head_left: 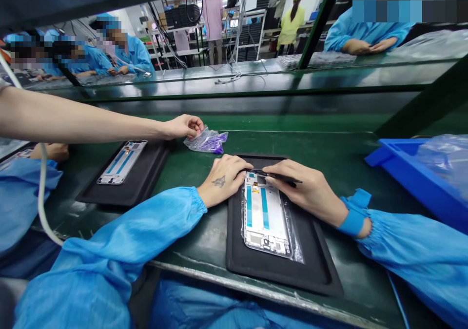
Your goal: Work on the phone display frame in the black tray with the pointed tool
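Observation:
A silver phone frame [258,207] with two blue strips lies on clear film [298,248] on a black tray [314,270]. My left hand [224,179] pinches the frame's far left corner, its thumb and fingers closed together. Black tweezers [287,178] are held in my right hand [307,187], above the far right corner of the frame. The tips of the tweezers reach toward the frame's far edge, close to my left fingertips. Any small part between them is hidden or too small to make out. A blue band [354,214] circles my right wrist.
A co-worker's hand [185,125] reaches in from the left to a clear bag with purple contents [210,141]. Another phone frame [122,162] rests on a second black tray [109,195]. At right stands a blue bin [413,168] holding clear plastic. A white cable [43,192] hangs at left.

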The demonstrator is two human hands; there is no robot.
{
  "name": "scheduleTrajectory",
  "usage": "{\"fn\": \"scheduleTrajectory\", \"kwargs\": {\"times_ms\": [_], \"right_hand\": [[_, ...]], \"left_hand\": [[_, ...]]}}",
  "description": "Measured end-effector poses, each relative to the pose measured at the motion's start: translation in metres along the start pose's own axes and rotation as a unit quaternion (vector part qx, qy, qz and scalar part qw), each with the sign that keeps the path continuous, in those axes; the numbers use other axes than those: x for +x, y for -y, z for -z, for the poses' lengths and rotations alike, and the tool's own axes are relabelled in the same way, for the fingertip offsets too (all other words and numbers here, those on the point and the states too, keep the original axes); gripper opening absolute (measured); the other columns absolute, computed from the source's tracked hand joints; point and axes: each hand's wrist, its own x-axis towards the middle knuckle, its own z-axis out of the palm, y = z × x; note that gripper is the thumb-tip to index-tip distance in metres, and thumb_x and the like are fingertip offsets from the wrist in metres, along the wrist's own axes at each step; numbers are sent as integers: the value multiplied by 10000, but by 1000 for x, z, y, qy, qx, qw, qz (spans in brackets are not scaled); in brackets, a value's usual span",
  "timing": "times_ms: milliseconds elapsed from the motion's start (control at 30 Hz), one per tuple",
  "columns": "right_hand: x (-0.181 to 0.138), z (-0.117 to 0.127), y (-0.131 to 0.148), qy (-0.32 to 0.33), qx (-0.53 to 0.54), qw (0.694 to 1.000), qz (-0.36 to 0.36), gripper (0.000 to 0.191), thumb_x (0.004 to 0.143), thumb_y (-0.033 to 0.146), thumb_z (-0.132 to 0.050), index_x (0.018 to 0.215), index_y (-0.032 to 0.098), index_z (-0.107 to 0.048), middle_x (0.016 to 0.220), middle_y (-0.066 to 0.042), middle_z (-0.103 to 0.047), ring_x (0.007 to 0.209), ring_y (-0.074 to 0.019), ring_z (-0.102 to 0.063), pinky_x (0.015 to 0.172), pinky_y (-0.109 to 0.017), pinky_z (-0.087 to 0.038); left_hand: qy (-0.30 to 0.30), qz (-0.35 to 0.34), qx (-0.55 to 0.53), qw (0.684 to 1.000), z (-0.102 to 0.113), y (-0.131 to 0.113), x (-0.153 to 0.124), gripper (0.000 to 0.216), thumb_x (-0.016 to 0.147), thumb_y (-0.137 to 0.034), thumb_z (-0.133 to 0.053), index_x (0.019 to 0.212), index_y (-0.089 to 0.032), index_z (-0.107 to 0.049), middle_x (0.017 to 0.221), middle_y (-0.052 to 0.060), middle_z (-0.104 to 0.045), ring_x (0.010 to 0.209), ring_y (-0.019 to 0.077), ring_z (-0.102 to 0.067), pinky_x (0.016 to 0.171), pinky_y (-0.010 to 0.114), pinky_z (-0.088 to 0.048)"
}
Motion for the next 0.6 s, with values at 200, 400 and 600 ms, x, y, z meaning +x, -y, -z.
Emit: {"fn": "scheduleTrajectory", "kwargs": {"times_ms": [200, 400, 600], "right_hand": [[-1, 1, 1, 19, -42, 998, 38, 176, 1055, 195, -507, 1194, 166, -611, 1024, -59, -620, 909, -219, -612, 764, -322, -479], [2, 2, 3, -2, 1, 1000, -9, 151, 1031, 206, -531, 1126, 176, -645, 1023, -39, -634, 876, -192, -620, 759, -310, -473], [6, 3, -1, -32, 56, 994, -91, 178, 981, 272, -581, 1076, 182, -702, 997, -12, -675, 871, -177, -640, 738, -289, -493]], "left_hand": [[-25, 6, 30, 999, -5, 1, 13, 157, 1012, -216, -566, 1059, -253, -712, 1059, -20, -659, 976, 201, -530, 826, 391, -341], [-26, 14, 43, 999, -8, 1, 18, 110, 982, -233, -602, 991, -256, -708, 1014, -12, -657, 950, 219, -521, 798, 388, -330], [-38, 21, 22, 999, -11, 2, 18, 95, 971, -217, -618, 976, -252, -706, 999, -16, -654, 959, 216, -518, 804, 382, -334]]}}
